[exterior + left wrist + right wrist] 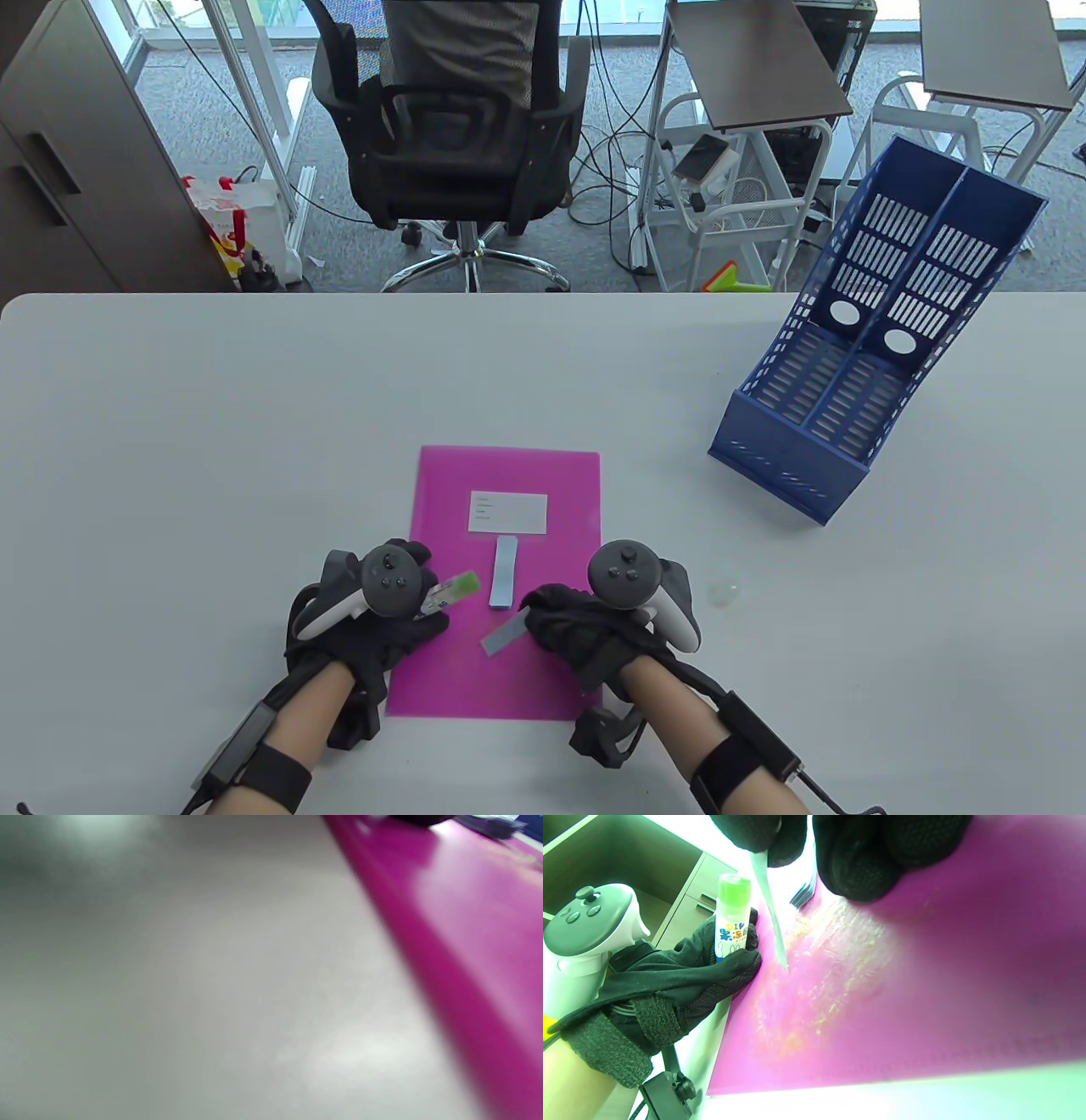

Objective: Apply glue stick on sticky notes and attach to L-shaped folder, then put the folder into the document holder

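Gluing underway, lower centre: left hand (pixel 386 615) grips glue stick (pixel 454 587), right hand (pixel 585 632) pinches sticky note (pixel 505 634); next likely pressing it onto folder (pixel 543 475).

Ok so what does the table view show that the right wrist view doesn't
Only the table view: the blue document holder, the white label on the folder, and a blue sticky note lying flat below it.

Only the right wrist view: the printed glue stick body and smeary streaks on the folder.

Both: the magenta folder, left hand holding the glue stick, right hand pinching a note strip.
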Motion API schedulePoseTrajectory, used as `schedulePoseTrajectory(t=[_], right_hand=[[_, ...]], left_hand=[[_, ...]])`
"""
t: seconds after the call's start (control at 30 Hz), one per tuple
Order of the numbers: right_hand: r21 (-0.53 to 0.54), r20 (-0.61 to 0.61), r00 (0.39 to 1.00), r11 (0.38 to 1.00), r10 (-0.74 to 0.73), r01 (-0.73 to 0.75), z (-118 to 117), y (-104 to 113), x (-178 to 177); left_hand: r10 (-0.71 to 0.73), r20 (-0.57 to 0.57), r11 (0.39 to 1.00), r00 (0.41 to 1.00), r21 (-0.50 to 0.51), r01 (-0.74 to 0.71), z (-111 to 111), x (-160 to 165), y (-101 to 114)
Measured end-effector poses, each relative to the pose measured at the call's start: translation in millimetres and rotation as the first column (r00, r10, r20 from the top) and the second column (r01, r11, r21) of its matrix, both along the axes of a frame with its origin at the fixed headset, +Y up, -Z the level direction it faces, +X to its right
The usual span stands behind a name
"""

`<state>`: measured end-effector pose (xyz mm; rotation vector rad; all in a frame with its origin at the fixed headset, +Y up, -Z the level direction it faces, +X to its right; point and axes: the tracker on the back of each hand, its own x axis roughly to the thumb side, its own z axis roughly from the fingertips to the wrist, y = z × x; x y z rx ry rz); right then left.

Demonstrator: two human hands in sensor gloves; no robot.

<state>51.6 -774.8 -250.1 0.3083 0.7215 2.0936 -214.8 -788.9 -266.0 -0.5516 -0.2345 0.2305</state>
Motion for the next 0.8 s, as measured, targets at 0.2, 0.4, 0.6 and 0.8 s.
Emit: schedulePoseTrajectory(t=[0.2, 0.4, 0.6, 0.8], right_hand=[[0.263, -0.008, 0.971, 0.937, 0.240, -0.229, -9.7, 36.4, -1.8], [0.478, 0.095, 0.865, 0.740, 0.492, -0.473, -21.7, 64.8, -15.7], [0.662, 0.209, 0.733, 0.459, 0.647, -0.593, -36.3, 75.0, -44.0], [0.731, 0.300, 0.645, 0.265, 0.703, -0.628, -47.6, 65.5, -63.5]], left_hand=[[-0.009, 0.002, 1.000, 1.000, -0.023, 0.009, -2.2, 0.0, 1.0], [-0.020, 0.007, 0.999, 1.000, -0.035, 0.020, -3.5, 0.7, 1.4], [-0.030, 0.013, 0.999, 0.999, -0.042, 0.030, -4.0, 1.5, 1.9], [-0.031, 0.014, 0.999, 0.999, -0.038, 0.031, -4.0, 2.0, 1.8]])
